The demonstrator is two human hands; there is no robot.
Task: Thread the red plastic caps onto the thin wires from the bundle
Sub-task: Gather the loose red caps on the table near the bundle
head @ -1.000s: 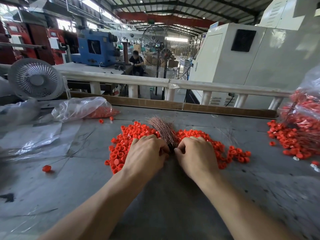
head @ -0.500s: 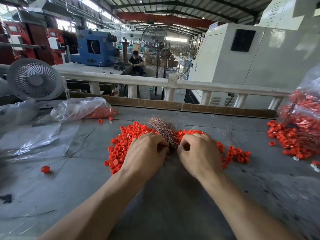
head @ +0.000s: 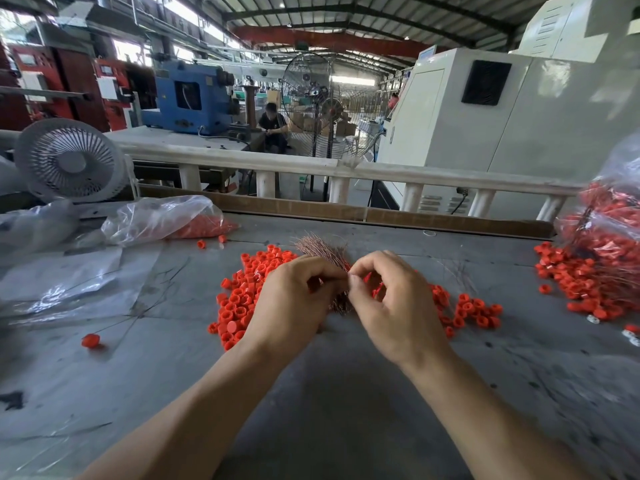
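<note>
Both hands raised a little above the grey metal surface (head: 346, 410), thumb and forefinger tips meeting over the middle of the work. Left hand (head: 294, 299) curled, fingers (head: 332, 271) pinching something small, probably one thin wire; too fine to tell for sure. Right hand (head: 391, 303) also curled, fingers (head: 360, 271) closed in a pinch toward the left ones, with something red showing inside the palm, likely one cap, not certain. Bundle of thin copper-coloured wires (head: 320, 245) lying between and just beyond both hands, long axis running away from the person, far tips fanned out. Loose heap of small red plastic caps (head: 242, 299) spread on the surface under and on both sides of the hands. Next move, by judgement: cap hole to be aligned along the wire axis, right hand nearer to the cap side. No readable writing or brand anywhere
</note>
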